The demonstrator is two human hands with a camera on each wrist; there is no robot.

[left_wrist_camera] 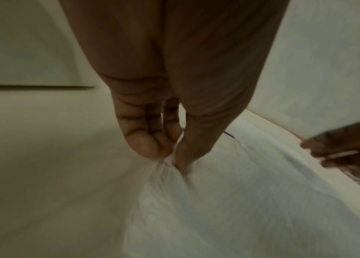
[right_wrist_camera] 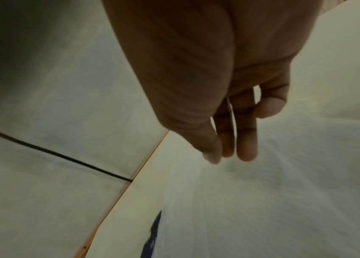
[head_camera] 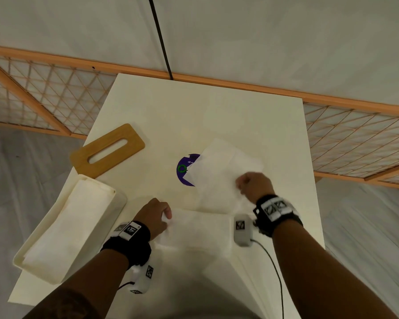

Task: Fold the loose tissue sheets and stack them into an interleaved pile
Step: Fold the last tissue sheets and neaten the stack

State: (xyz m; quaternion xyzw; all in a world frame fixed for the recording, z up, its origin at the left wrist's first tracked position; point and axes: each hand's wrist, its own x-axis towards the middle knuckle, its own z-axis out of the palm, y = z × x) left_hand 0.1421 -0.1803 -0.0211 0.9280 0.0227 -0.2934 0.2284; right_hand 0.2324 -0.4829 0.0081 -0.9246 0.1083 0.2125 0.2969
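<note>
The person stands at a white table (head_camera: 148, 107), and the purple sticker (head_camera: 184, 169) near its middle serves here as the landmark. The loose tissue sheet (head_camera: 219, 171) lies flat just to the right of the sticker and covers its right part. The right hand (head_camera: 255, 185) rests at the near right corner of this sheet; its fingers (right_wrist_camera: 246, 148) point down at the tissue, but it cannot be told if they pinch it or only touch it. Nearer to the person than the sticker lies the folded tissue pile (head_camera: 200, 231), and the left hand (head_camera: 156, 215) pinches its left end between thumb and fingers (left_wrist_camera: 143, 144), so the paper bunches a little there. Left of the sticker stand the white tissue box (head_camera: 62, 229) and its wooden lid (head_camera: 107, 150). To do the step well, the person should probably lift the loose sheet by two corners, fold it edge to edge, and keep the pile lightly held so that it does not slide or tear.
</note>
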